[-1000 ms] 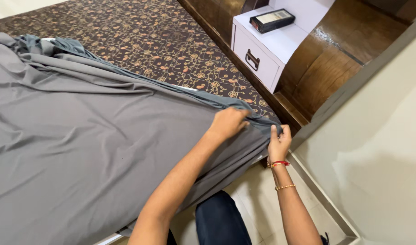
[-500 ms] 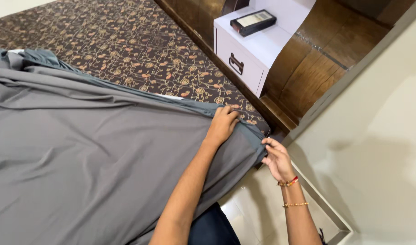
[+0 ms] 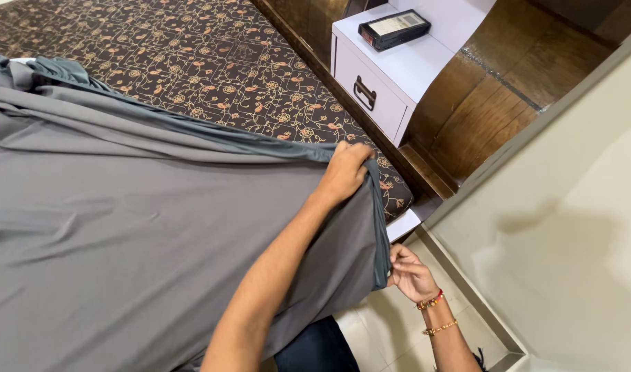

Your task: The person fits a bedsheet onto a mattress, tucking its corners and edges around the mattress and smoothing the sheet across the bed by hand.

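A grey bedsheet (image 3: 136, 213) lies spread over most of a mattress with a dark brown floral cover (image 3: 212, 62). My left hand (image 3: 344, 172) grips the sheet's edge on top of the mattress near its corner. My right hand (image 3: 410, 273), wearing a red and a gold bracelet, pinches the lower hem of the sheet where it hangs down beside the bed. The sheet's edge runs taut between both hands. A white strip of the mattress corner (image 3: 402, 224) shows beside the hanging cloth.
A white bedside drawer unit (image 3: 388, 76) stands by the wooden headboard (image 3: 481, 96), with a black flat box (image 3: 394, 29) on top. A cream wall (image 3: 577, 227) rises on the right. Pale floor tiles (image 3: 391, 331) and my dark trouser leg (image 3: 319, 348) show below.
My right hand has dropped lower along the sheet's hem, drawing the edge down beside the bed. My left hand keeps its hold on top, and the mattress corner now shows.
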